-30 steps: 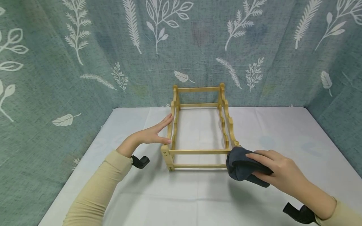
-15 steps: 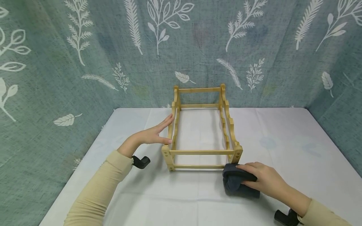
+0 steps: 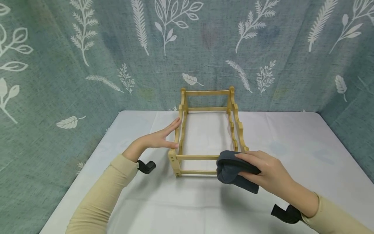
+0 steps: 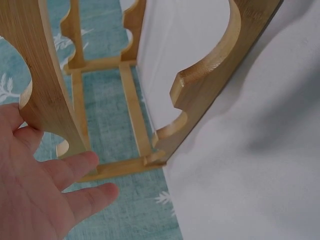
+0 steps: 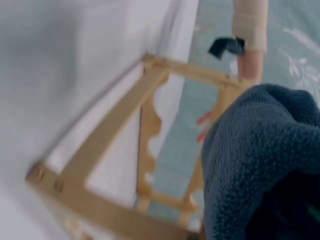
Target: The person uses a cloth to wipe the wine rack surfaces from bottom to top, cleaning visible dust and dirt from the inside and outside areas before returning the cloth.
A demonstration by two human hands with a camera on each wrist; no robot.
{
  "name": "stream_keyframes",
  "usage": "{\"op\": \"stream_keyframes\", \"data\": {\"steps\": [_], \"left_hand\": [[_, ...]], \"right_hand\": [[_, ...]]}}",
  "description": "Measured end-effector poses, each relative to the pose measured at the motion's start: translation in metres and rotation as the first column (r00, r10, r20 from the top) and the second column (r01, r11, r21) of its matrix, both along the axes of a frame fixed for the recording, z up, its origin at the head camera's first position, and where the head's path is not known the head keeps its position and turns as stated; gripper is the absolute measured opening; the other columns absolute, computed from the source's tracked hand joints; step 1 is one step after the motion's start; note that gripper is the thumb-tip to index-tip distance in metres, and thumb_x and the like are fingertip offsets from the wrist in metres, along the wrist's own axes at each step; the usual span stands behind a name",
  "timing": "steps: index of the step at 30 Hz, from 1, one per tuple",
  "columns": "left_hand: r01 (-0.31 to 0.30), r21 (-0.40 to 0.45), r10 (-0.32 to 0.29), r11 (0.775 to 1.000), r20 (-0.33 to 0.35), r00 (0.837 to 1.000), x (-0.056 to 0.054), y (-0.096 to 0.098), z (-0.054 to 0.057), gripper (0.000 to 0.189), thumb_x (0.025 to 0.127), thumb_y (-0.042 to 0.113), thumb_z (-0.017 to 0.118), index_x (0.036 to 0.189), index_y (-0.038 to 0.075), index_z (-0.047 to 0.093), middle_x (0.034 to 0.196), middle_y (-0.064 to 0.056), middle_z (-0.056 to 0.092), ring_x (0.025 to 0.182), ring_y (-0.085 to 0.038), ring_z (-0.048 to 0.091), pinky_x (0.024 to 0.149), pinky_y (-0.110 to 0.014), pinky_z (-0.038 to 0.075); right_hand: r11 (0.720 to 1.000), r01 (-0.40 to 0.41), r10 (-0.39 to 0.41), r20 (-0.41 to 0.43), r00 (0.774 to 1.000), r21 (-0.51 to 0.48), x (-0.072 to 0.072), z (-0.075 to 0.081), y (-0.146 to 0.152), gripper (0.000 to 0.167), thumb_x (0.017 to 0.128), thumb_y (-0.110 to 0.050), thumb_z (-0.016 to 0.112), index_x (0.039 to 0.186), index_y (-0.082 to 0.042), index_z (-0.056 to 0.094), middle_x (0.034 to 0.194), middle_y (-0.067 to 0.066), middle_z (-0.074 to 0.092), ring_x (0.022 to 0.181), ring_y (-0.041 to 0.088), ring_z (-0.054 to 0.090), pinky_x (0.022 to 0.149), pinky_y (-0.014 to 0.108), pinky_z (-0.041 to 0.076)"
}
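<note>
Head view: a grey-green fabric backdrop (image 3: pixel 210 65), printed with white leaves, is hung behind and along both sides of a tabletop (image 3: pixel 309 149) covered in white. On the tabletop a light wooden rack (image 3: pixel 198 157) is stood lengthwise, its far end set near the backdrop. Its two long sides are cut in scallops and are joined at each end by an upper and a lower rail.

Cream sleeves (image 3: pixel 108 191) are worn on both arms. The left hand (image 3: pixel 157 139) is laid at the rack's left side near the front, its fingers spread and extended, with the side panel touched at the tips and nothing gripped around; in the left wrist view, the palm is turned toward that panel. By the right hand (image 3: pixel 267 170) a folded dark blue cloth (image 3: pixel 232 169) is pinched between thumb and fingers.

The cloth is held at the rack's near right corner, which is hidden by it from the head camera; whether the wood is touched cannot be told. In the right wrist view, a fuzzy, towel-like surface is shown. A black strap (image 3: pixel 146 167) is seen at the left wrist, and another black strap (image 3: pixel 287 214) at the right.
</note>
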State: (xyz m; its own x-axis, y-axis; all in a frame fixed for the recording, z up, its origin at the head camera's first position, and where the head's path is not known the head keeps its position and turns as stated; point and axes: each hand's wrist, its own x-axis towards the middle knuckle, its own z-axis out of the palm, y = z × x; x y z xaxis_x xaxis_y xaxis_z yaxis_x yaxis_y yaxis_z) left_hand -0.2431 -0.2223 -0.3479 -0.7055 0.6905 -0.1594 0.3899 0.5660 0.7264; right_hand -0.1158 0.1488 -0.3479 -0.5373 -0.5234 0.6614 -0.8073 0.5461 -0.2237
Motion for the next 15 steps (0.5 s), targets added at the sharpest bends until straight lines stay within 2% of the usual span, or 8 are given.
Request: {"op": "stream_keyframes", "data": {"steps": [2,5,15], "left_hand": [[0.0,-0.001,0.0,1.0,-0.003,1.0,0.0,-0.001,0.0,0.1,0.081,0.051,0.063,0.148,0.024,-0.007,0.152,0.003,-0.02,0.139,-0.02,-0.014,0.11,-0.055,0.006],[-0.001,-0.005,0.001,1.0,-0.008,1.0,-0.001,-0.002,0.0,0.1,0.081,0.053,0.062,0.148,0.023,-0.007,0.152,0.004,-0.02,0.139,-0.02,-0.014,0.11,-0.055,0.007],[-0.006,-0.01,0.006,1.0,-0.003,1.0,0.0,-0.001,0.002,0.103,0.077,0.061,0.059,0.148,0.024,-0.006,0.152,0.002,-0.019,0.139,-0.022,-0.014,0.109,-0.057,0.007]], "right_hand": [[1.0,-0.011,0.011,-0.004,1.0,0.001,-0.002,-0.002,-0.014,0.047,0.069,-0.027,0.08,0.111,-0.014,0.065,0.098,0.004,0.066,0.086,0.019,0.063,0.067,0.031,0.053],[1.0,-0.027,0.027,-0.016,1.0,-0.007,-0.005,-0.006,-0.036,0.056,0.057,-0.015,0.085,0.11,-0.013,0.065,0.096,0.005,0.065,0.085,0.02,0.063,0.067,0.032,0.054],[0.998,-0.062,0.062,-0.014,0.998,0.004,-0.014,-0.01,-0.095,0.05,0.065,-0.025,0.083,0.11,-0.015,0.065,0.094,0.003,0.065,0.086,0.018,0.063,0.068,0.028,0.054]]}}
